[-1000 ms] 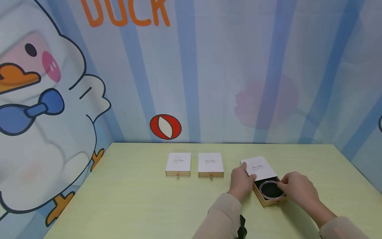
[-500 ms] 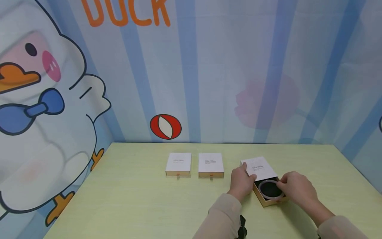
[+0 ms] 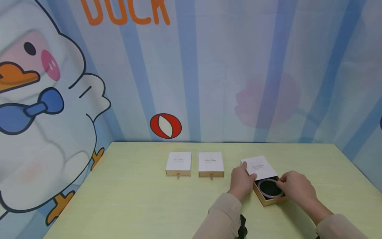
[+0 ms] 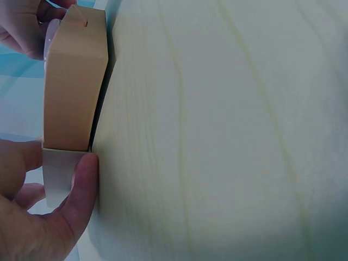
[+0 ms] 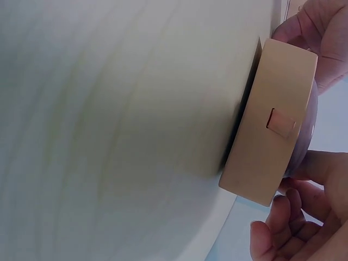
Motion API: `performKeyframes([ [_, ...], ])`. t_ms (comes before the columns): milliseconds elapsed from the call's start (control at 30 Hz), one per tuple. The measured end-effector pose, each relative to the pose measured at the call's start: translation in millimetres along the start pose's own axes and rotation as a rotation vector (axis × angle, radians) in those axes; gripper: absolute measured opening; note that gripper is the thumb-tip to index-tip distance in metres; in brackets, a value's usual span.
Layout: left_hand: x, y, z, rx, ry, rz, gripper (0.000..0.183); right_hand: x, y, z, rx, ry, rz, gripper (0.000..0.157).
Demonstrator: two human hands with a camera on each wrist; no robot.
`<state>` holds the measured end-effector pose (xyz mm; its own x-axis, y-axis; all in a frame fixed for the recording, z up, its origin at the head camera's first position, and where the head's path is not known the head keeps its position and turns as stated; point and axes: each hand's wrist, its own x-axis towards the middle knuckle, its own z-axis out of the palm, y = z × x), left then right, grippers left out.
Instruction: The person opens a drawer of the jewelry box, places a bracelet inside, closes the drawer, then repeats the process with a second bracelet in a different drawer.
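Observation:
A slide-out gift box stands at the right of the table, its white sleeve pushed part way back off the gold drawer. Inside the black-lined drawer lies a pale lilac bangle, its edge rising a little above the drawer wall in the right wrist view. My left hand grips the sleeve, thumb on the near side, seen too in the left wrist view. The thumb and index finger of my right hand pinch the bangle's right edge. An orange ribbon tab shows on the drawer's front.
Two similar closed white boxes, one on the left and one in the middle, stand toward the back of the pale wooden table. Behind the table's far edge hangs a striped blue backdrop with a printed duck.
The bangle has shifted slightly left within the drawer, with my right hand's fingertips following it. My left hand stays on the sleeve, and the other boxes have not moved.

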<state>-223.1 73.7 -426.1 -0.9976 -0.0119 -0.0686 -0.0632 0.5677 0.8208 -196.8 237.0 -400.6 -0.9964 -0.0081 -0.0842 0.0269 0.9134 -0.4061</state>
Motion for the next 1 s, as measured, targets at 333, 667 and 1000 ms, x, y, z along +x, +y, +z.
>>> performKeyframes([
  [333, 2.8, -1.5, 2.7, 0.018, 0.010, 0.004, 0.057, 2.0, -1.1, 2.0, -0.014, -0.013, 0.013, 0.025],
  [667, 1.4, -0.6, 1.2, -0.002, 0.007, 0.000, 0.057, 1.5, -0.7, 3.5, -0.031, -0.018, 0.000, 0.023],
  [1000, 0.4, 0.1, -0.8, -0.013, -0.001, -0.004, 0.057, 0.5, 0.5, 4.9, -0.037, -0.017, -0.021, 0.022],
])
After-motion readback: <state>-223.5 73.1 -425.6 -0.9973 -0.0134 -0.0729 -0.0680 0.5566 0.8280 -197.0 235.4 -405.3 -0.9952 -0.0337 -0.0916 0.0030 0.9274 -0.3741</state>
